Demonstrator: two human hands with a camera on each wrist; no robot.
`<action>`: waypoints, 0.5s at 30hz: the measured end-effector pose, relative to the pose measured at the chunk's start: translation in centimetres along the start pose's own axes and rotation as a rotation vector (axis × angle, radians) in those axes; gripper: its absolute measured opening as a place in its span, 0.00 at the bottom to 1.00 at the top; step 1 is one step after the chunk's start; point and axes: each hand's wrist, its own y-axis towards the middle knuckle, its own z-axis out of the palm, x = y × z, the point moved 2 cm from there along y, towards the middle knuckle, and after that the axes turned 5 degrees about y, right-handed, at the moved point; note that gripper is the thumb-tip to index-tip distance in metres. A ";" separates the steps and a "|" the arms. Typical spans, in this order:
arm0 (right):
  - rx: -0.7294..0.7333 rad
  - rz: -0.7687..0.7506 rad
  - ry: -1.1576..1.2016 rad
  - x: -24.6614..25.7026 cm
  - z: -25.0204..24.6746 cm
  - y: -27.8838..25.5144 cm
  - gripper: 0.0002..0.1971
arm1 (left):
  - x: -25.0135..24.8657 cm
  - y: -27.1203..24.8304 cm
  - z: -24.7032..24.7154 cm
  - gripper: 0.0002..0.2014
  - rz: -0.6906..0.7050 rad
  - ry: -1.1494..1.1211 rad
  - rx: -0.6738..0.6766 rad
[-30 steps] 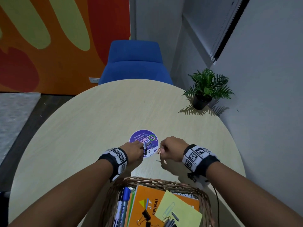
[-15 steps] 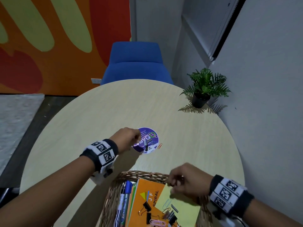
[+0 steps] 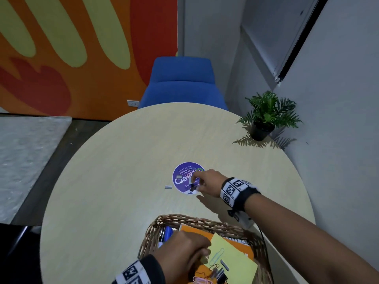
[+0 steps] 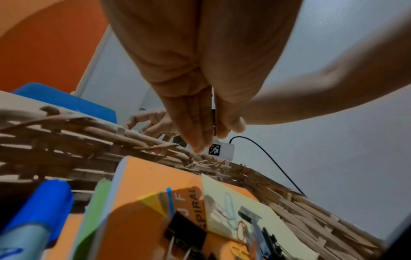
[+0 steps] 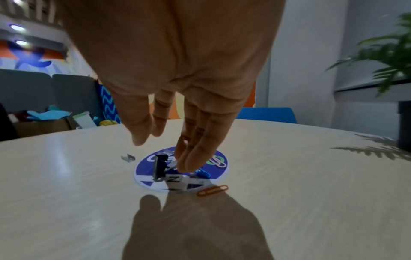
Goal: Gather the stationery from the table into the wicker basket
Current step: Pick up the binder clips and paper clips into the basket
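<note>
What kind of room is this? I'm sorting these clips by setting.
Probably a small office meeting room: a round wooden table, a blue upholstered chair pulled up to it, a roller blind on the window, and an orange painted mural wall.

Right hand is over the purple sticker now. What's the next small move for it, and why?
Probably close the right hand fingers on the black binder clip and lift it. The fingertips hang straight just above the clip, which stands on the round purple sticker, and they hold nothing. The left hand is already over the wicker basket.
</note>
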 end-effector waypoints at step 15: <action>0.089 0.031 -0.088 0.5 0.8 2.1 0.08 | 14.3 6.2 -9.8 0.15 -0.396 0.392 -0.107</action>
